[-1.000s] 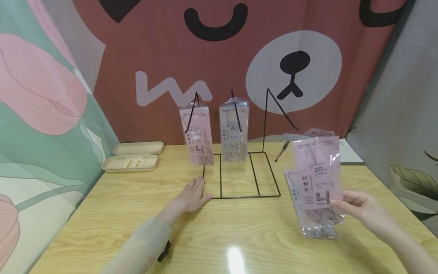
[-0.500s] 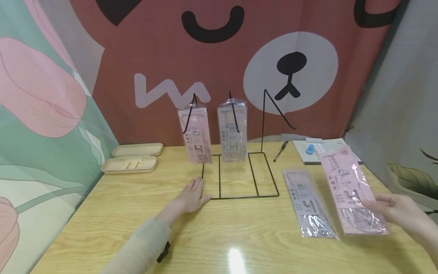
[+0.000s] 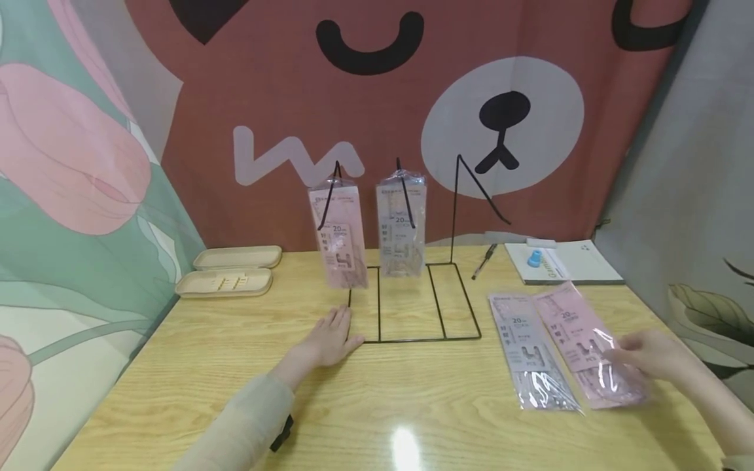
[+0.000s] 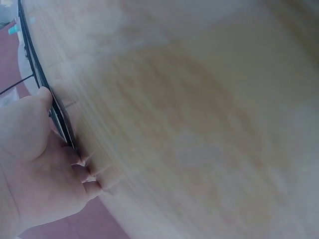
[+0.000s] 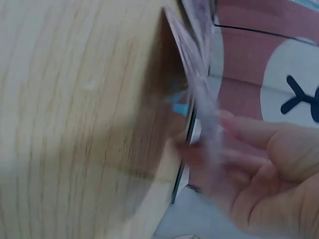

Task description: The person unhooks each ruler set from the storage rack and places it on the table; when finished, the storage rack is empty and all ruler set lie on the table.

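My right hand point(image 3: 650, 355) pinches the lower right side of a pink plastic packet point(image 3: 580, 343) printed "20" and "4 PCS", low over the table's right side. Thumb and fingers lie on its two faces in the right wrist view, where the packet point(image 5: 204, 94) is blurred. A grey packet point(image 3: 527, 350) of the same kind lies just left of it. With fingers straight, my left hand point(image 3: 330, 337) rests at the left side of a black wire rack point(image 3: 406, 339), touching its base. One pink packet point(image 3: 341, 242) and one grey packet point(image 3: 402, 242) hang on the rack's hooks.
The rack's right hook point(image 3: 484, 190) bears nothing. Behind the right packets lie a pen point(image 3: 484, 261) and a notebook point(image 3: 580, 261) with a small blue object point(image 3: 535, 258) on it. A beige open case point(image 3: 226, 281) stands back left. A printed curtain point(image 3: 283, 85) hangs behind the table.
My right hand has carried the pink packet from above the grey packet to the right, then down and slightly back left beside it. The left hand has stayed in place.
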A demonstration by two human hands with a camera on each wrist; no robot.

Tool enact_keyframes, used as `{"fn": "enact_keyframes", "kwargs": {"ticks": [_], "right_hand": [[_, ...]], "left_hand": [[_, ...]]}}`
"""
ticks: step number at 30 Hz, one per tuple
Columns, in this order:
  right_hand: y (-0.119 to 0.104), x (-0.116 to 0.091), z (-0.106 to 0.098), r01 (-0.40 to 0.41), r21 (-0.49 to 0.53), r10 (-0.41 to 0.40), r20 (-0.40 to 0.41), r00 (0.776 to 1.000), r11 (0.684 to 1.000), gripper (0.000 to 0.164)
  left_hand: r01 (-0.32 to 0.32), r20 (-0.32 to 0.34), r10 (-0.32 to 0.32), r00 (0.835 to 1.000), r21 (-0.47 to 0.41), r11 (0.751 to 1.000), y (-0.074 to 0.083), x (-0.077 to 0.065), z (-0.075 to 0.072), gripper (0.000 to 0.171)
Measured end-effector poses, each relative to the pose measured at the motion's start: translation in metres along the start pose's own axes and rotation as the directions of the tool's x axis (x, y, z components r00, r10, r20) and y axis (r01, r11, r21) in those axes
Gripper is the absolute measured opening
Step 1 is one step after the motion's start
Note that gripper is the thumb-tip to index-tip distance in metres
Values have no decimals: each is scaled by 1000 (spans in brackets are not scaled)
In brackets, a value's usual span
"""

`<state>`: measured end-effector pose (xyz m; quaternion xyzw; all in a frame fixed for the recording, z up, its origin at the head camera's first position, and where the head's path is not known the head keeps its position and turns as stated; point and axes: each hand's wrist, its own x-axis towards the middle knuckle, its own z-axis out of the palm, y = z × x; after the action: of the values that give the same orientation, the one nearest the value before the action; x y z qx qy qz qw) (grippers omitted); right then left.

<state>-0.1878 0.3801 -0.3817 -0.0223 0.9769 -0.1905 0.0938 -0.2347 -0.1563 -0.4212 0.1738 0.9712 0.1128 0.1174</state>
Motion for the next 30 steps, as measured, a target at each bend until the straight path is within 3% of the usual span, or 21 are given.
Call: {"fn": "enact_keyframes", "kwargs": {"ticks": [5, 11, 17, 24, 30], "right_hand": [[-15, 2, 3, 10, -58, -17, -125, 992, 998, 80], [-58, 10, 7, 85, 64, -74, -154, 985, 994, 86], [-112, 26, 10, 195, 174, -166, -168, 972, 965, 85], [-168, 57, 19, 397, 305, -348, -203, 915, 866, 79], [-202, 89, 35, 475, 338, -425, -215, 880, 813, 72]], "left_hand": [[-1, 4, 1, 1000, 1, 1000, 3, -2, -2, 72], [2, 9, -2, 1000, 9, 1000, 4, -2, -3, 73], [10, 10, -10, 1000, 14, 1000, 4, -2, -3, 73], [12, 8, -12, 1000, 15, 1000, 3, -1, -1, 73], [7, -1, -7, 1000, 8, 1000, 3, 0, 0, 73]]}}
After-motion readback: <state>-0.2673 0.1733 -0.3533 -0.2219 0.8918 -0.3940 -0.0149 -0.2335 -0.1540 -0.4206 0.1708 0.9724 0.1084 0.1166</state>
